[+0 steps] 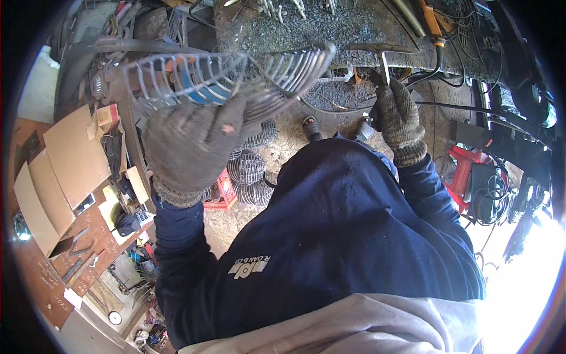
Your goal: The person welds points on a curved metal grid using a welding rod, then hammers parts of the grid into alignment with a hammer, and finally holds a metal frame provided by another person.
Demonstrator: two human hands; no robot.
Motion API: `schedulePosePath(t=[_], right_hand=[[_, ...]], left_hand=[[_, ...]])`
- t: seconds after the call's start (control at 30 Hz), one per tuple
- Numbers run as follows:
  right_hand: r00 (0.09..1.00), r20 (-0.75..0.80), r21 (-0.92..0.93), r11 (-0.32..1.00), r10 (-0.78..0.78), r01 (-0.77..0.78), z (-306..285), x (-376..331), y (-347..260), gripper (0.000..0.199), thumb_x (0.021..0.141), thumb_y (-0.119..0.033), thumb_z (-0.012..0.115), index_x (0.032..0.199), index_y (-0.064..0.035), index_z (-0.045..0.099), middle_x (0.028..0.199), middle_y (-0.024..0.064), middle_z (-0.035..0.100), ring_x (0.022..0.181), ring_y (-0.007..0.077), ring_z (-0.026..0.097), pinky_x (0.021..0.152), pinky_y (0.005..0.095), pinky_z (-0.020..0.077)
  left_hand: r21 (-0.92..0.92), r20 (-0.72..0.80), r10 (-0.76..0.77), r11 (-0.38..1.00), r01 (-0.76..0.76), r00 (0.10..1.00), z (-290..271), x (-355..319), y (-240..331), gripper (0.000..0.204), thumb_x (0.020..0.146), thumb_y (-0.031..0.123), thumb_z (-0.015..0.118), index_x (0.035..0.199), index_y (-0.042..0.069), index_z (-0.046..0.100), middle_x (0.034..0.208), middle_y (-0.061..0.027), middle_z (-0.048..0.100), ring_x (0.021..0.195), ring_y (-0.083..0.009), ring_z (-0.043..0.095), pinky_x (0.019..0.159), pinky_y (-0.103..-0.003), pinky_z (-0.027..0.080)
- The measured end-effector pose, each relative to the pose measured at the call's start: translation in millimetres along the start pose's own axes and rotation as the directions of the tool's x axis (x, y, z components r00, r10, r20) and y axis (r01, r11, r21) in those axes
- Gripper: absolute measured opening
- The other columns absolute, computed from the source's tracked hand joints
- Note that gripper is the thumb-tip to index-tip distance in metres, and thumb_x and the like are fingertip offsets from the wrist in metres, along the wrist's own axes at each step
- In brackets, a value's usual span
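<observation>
Left hand (191,144), gloved, has its fingers clamped round a wire fan guard (230,74); right hand (400,115) grips a welding torch (383,65) by the worktop (330,26).

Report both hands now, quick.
Left hand: gloved, closed on a curved wire guard.
Right hand: gloved, closed around a dark tool handle.

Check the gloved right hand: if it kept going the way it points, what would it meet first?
Probably the edge of the gritty workbench just above the right hand, though depth is unclear.
</observation>
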State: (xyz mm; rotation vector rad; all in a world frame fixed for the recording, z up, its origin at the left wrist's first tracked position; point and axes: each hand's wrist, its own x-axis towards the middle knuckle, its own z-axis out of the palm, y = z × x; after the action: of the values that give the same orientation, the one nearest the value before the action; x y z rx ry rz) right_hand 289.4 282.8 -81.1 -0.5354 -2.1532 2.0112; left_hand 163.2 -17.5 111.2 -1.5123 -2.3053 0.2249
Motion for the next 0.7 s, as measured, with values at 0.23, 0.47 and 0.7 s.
schedulePosePath(t=[0.23,0.47,0.7], right_hand=[[0.990,0.130,0.104,0.992,0.063,-0.076,3,3,-35,0.037,0.108,-0.030,0.056,0.133,-0.0019,0.062,0.078,0.0022,0.061,0.058,0.0086,0.056,0.051,0.0274,0.0457],[0.948,0.224,-0.316,0.904,-0.226,0.290,-1,-3,-31,0.036,0.106,-0.025,0.061,0.128,0.0031,0.062,0.086,0.0139,0.067,0.068,0.0212,0.068,0.060,0.0363,0.0535],[0.952,0.289,-0.382,0.900,-0.099,0.210,17,-3,-56,0.033,0.106,-0.026,0.059,0.125,0.0006,0.064,0.078,0.0123,0.065,0.070,0.0241,0.068,0.064,0.0390,0.0532]], left_hand=[[-0.009,0.152,0.179,0.984,-0.180,0.972,56,8,-7,0.028,0.077,0.024,0.068,0.104,0.018,0.074,0.084,0.0024,0.062,0.086,-0.0180,0.065,0.079,-0.035,0.055],[0.018,-0.126,0.058,0.998,-0.056,0.990,92,-15,0,0.036,0.073,0.033,0.076,0.105,0.017,0.074,0.118,-0.0003,0.063,0.113,-0.0228,0.059,0.103,-0.047,0.048],[-0.833,0.015,-0.893,0.237,0.500,0.449,126,-37,64,0.103,0.070,0.043,0.092,0.153,0.009,0.040,0.150,-0.0212,0.043,0.133,-0.0373,0.050,0.113,-0.044,0.043]])
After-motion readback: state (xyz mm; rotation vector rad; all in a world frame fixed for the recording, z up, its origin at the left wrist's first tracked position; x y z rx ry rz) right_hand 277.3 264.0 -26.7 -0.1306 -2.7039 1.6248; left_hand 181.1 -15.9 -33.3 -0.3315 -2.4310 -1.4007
